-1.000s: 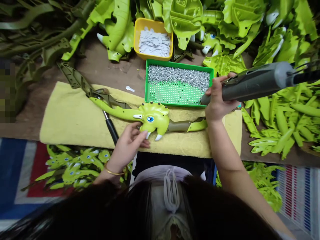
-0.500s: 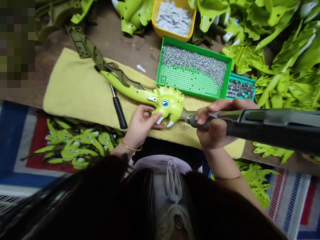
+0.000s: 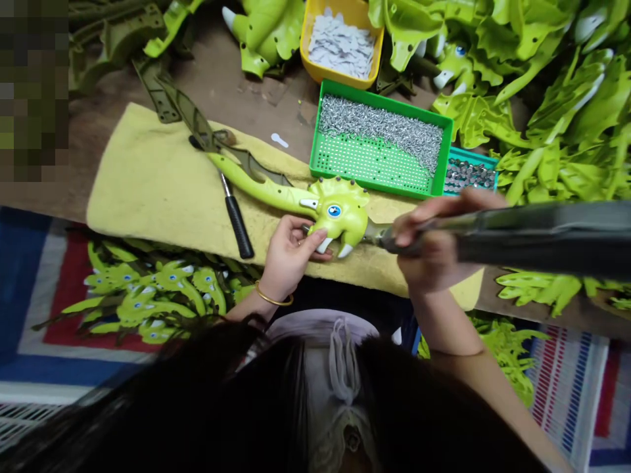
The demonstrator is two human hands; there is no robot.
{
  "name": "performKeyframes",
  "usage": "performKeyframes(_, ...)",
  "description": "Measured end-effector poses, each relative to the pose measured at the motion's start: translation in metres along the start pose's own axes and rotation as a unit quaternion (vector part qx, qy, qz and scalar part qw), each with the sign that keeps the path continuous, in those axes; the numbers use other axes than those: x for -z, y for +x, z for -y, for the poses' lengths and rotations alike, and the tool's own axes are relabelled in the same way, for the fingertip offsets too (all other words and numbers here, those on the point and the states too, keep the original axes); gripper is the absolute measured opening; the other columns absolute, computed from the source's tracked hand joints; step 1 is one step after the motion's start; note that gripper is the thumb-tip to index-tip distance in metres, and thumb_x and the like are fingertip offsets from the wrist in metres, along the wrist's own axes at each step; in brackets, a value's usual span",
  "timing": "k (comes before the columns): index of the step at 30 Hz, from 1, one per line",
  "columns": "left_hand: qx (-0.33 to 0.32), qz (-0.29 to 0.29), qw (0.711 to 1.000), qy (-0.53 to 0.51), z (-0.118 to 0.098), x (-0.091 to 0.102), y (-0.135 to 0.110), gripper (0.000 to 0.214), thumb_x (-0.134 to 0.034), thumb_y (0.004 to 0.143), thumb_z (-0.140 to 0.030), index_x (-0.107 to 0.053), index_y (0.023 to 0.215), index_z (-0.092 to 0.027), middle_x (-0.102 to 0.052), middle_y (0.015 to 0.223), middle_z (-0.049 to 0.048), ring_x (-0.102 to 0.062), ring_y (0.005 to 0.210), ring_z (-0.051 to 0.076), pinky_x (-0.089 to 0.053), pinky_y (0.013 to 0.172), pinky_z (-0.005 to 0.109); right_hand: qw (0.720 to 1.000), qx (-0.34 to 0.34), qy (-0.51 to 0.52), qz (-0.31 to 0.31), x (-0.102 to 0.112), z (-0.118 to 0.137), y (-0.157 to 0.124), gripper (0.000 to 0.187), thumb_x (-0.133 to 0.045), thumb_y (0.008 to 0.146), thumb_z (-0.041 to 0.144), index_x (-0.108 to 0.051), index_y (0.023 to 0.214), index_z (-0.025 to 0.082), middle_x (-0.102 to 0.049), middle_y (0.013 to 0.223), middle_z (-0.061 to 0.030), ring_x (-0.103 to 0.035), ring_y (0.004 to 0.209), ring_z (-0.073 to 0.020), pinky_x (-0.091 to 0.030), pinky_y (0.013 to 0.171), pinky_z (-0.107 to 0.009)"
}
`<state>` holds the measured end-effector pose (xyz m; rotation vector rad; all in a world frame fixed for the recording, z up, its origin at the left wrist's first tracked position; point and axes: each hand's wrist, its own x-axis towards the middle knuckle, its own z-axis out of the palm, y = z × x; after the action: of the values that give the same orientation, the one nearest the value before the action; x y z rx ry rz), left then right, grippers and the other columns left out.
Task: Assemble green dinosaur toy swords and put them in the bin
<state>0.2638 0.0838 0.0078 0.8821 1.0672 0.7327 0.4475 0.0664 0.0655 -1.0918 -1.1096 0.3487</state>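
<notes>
Heaps of lime-green plastic dinosaur parts (image 3: 552,112) crowd a wooden workbench (image 3: 261,85) around a yellow towel (image 3: 142,190), with a green tray of screws (image 3: 379,141) and a teal tray of metal pieces (image 3: 470,176) beyond it; on the towel, beside a black-handled screwdriver (image 3: 237,226), lies a green triceratops toy (image 3: 338,210). The left hand (image 3: 288,259) grips the toy's snout, and the right hand (image 3: 434,243) is closed round an electric screwdriver (image 3: 542,240), its tip just beside the frill. The step looks like screwing the toy together, and the next move calls for seating the bit in a screw hole while the left hand steadies the toy
</notes>
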Motion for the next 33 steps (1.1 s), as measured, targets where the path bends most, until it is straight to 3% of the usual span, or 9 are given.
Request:
performKeyframes(3,0.009,0.006,1.000,-0.010,0.006,-0.004,0.001,0.052,-0.081,0.066,-0.049,-0.044,0.091,-0.022,-0.064,0.072,-0.0047,-0.068,0.056,0.014,-0.064,0.056,0.030,0.978,0.109,0.059,-0.170,0.000,-0.017,0.039,0.027,-0.069,0.079,0.033,-0.061,0.104,0.033,-0.064,0.083,0.0079,-0.046,0.042,-0.0025,-0.036,0.035,-0.018)
performKeyframes(6,0.015,0.000,1.000,-0.014,0.008,-0.008,0.002,0.054,-0.083,0.063,-0.048,-0.045,0.091,-0.020,-0.065,0.072,-0.0037,-0.069,0.055,0.015,-0.064,0.055,0.030,0.965,0.069,0.006,-0.254,0.001,-0.052,0.065,0.028,-0.071,0.078,0.032,-0.056,0.100,0.025,-0.060,0.090,0.0051,-0.050,0.047,-0.0029,-0.042,0.042,-0.022)
performKeyframes(9,0.037,0.000,0.999,-0.014,0.005,-0.009,0.002,0.054,-0.084,0.062,-0.045,-0.046,0.092,-0.019,-0.066,0.073,-0.0027,-0.070,0.055,0.016,-0.064,0.055,0.031,0.973,0.014,-0.029,-0.229,0.010,-0.082,0.067,0.043,-0.068,0.081,0.042,-0.047,0.114,0.023,-0.056,0.099,0.0008,-0.050,0.051,-0.0030,-0.052,0.053,-0.027)
performKeyframes(14,0.054,-0.005,0.998,-0.017,0.002,-0.009,0.003,0.055,-0.084,0.061,-0.044,-0.046,0.090,-0.018,-0.067,0.072,-0.0031,-0.070,0.056,0.017,-0.064,0.054,0.033,0.988,-0.131,-0.036,-0.070,0.028,-0.106,0.052,0.060,-0.058,0.088,0.053,-0.031,0.134,0.025,-0.054,0.107,-0.0039,-0.065,0.078,-0.0133,-0.060,0.080,-0.042)
performKeyframes(18,0.057,0.004,0.998,-0.018,0.000,-0.008,0.002,0.055,-0.084,0.062,-0.046,-0.045,0.090,-0.018,-0.068,0.070,-0.0029,-0.070,0.056,0.017,-0.065,0.056,0.034,0.992,-0.053,-0.042,-0.108,0.022,-0.120,0.053,0.067,-0.054,0.087,0.059,-0.026,0.138,0.025,-0.055,0.106,-0.0040,-0.067,0.080,-0.0156,-0.060,0.078,-0.045)
performKeyframes(21,0.069,0.003,0.997,-0.020,-0.003,-0.009,0.001,0.055,-0.084,0.062,-0.046,-0.045,0.090,-0.018,-0.068,0.071,-0.0031,-0.070,0.057,0.016,-0.065,0.057,0.034,0.985,0.039,-0.059,-0.160,0.011,-0.105,0.061,0.058,-0.059,0.087,0.053,-0.036,0.132,0.024,-0.056,0.099,-0.0015,-0.063,0.067,-0.0104,-0.059,0.067,-0.037)
performKeyframes(24,0.075,0.009,0.997,-0.024,-0.002,-0.013,0.000,0.053,-0.084,0.063,-0.044,-0.046,0.090,-0.018,-0.068,0.072,-0.0030,-0.070,0.058,0.016,-0.064,0.057,0.032,0.979,0.102,-0.008,-0.178,0.004,-0.064,0.063,0.036,-0.064,0.086,0.041,-0.051,0.116,0.025,-0.060,0.087,0.0045,-0.054,0.049,-0.0042,-0.046,0.046,-0.023)
performKeyframes(28,0.053,0.010,0.998,-0.024,0.004,-0.017,0.001,0.052,-0.084,0.063,-0.045,-0.047,0.089,-0.019,-0.065,0.069,-0.0036,-0.069,0.060,0.015,-0.064,0.057,0.031,0.986,0.097,0.068,-0.116,-0.004,-0.017,0.047,0.030,-0.071,0.080,0.037,-0.061,0.107,0.032,-0.063,0.079,0.0089,-0.047,0.041,-0.0011,-0.037,0.034,-0.018)
performKeyframes(33,0.052,0.005,0.998,-0.030,0.007,-0.018,0.001,0.052,-0.084,0.062,-0.045,-0.047,0.088,-0.020,-0.067,0.069,-0.0031,-0.067,0.057,0.014,-0.063,0.056,0.032,0.996,0.046,-0.004,-0.074,-0.011,-0.018,0.025,0.035,-0.067,0.080,0.051,-0.055,0.112,0.040,-0.056,0.081,0.0073,-0.044,0.043,-0.0032,-0.041,0.038,-0.019)
